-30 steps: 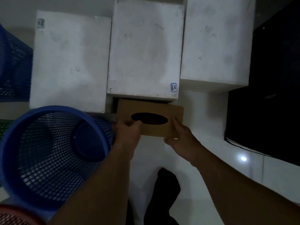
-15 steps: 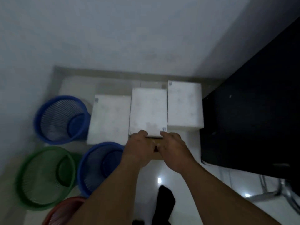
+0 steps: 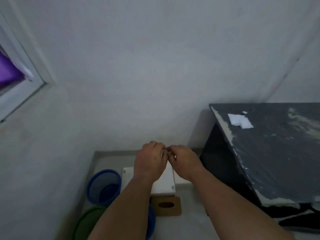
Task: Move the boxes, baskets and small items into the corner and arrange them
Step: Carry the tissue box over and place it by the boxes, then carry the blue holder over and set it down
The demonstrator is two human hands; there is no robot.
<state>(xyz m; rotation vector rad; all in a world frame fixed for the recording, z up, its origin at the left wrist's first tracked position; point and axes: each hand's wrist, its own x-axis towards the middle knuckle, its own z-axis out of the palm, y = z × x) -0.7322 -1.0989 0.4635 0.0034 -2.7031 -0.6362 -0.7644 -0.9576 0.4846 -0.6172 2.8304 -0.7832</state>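
Note:
A brown tissue box (image 3: 166, 206) with an oval slot lies on the floor in front of the white foam boxes (image 3: 164, 185), which stand in a row by the wall. My left hand (image 3: 149, 160) and my right hand (image 3: 184, 161) are raised above the boxes, apart from them. Both have their fingers curled, and their fingertips meet in the middle. I see nothing held in either. A blue mesh basket (image 3: 103, 186) stands left of the boxes, a green basket (image 3: 86, 222) nearer me. My left forearm partly hides a second blue basket (image 3: 151, 222).
A dark table (image 3: 268, 153) with a worn, paint-flecked top fills the right side, with a white scrap (image 3: 239, 121) on it. A window frame (image 3: 22, 80) is set in the left wall. The pale back wall rises just behind the boxes.
Both hands have let go of the tissue box, which now lies on the floor. They have risen and come together in the air. The view has tilted up toward the wall.

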